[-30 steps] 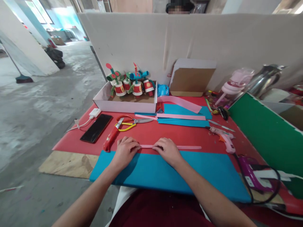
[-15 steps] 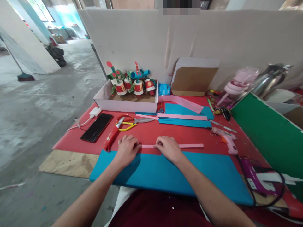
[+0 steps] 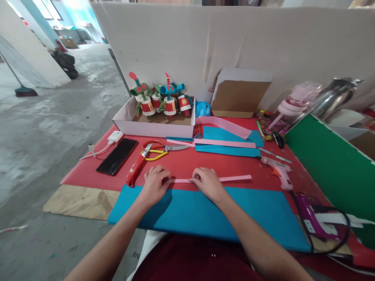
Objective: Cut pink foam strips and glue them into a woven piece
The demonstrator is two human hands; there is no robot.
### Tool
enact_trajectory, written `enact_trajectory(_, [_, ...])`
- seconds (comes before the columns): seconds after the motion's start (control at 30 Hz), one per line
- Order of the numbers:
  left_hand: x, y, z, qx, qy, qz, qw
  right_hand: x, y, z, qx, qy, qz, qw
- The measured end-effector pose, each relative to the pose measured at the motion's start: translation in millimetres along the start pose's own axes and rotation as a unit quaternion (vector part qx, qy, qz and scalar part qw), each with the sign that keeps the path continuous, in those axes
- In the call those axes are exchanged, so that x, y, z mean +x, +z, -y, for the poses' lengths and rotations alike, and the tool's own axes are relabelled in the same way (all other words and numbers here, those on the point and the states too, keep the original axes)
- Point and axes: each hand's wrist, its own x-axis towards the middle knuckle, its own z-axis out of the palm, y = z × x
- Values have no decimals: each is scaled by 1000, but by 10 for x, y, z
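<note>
A thin pink paper strip lies across the red table mat, just beyond a large blue sheet. My left hand pinches the strip's left end with curled fingers. My right hand is closed on the strip a little to the right, and the free end runs out past it toward a pink glue gun.
Red-handled scissors, a red cutter and a black phone lie at left. A white box holds paper figures. Blue and pink strips, a green board and a purple tool are at right.
Both hands stay on the pink strip; the right hand has shifted slightly left along it. The view has tilted a little.
</note>
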Motion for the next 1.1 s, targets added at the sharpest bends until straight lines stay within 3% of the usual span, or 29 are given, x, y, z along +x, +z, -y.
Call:
enact_trajectory(0.33, [10, 16, 78, -43, 6, 7, 999, -23, 24, -25, 18, -8, 4, 1000])
enact_trajectory(0.8, [16, 25, -36, 38, -28, 33, 998, -28, 57, -62, -1, -35, -16, 999])
enact_trajectory(1.0, [446, 183, -211, 76, 39, -4, 996, 138, -144, -324, -79, -33, -99, 991])
enact_trajectory(1.1, [766, 199, -245, 81, 80, 34, 993, 210, -214, -460, -57, -7, -101, 993])
